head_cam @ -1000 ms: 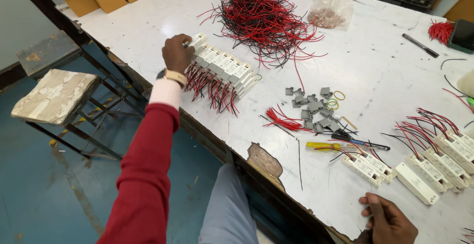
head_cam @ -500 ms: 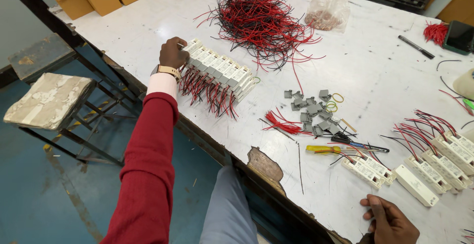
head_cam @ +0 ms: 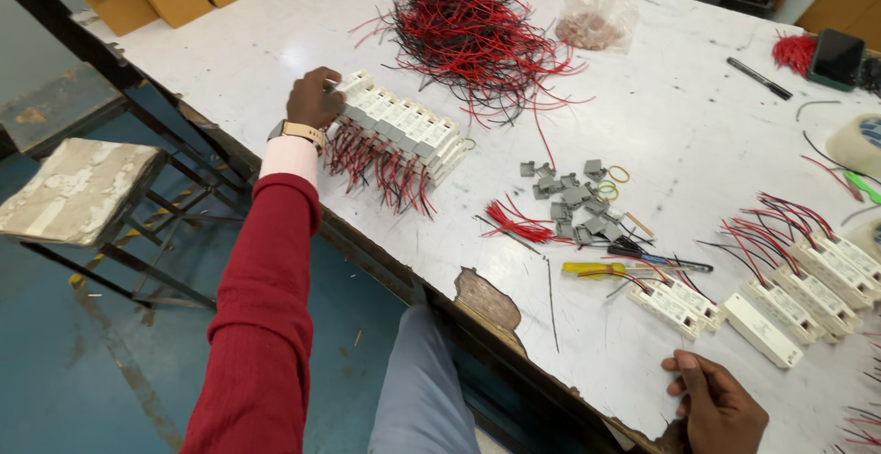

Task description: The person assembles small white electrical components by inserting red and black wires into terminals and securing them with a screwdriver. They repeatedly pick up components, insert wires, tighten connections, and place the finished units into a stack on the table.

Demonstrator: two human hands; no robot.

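Here the left hand (head_cam: 315, 98), in a red sleeve with a wristwatch, is curled against the far end of a row of white rectangular modules (head_cam: 402, 125), fingers closed on the end one; red and black leads hang from the row toward the bench (head_cam: 275, 41) edge. The right hand (head_cam: 720, 405) rests loosely open and holds nothing, near a single white module (head_cam: 762, 330). Farther out lie small grey plastic clips (head_cam: 574, 199), a tangled heap of red and black wires (head_cam: 477, 36), and a clear plastic bag (head_cam: 601, 13) of small pale parts.
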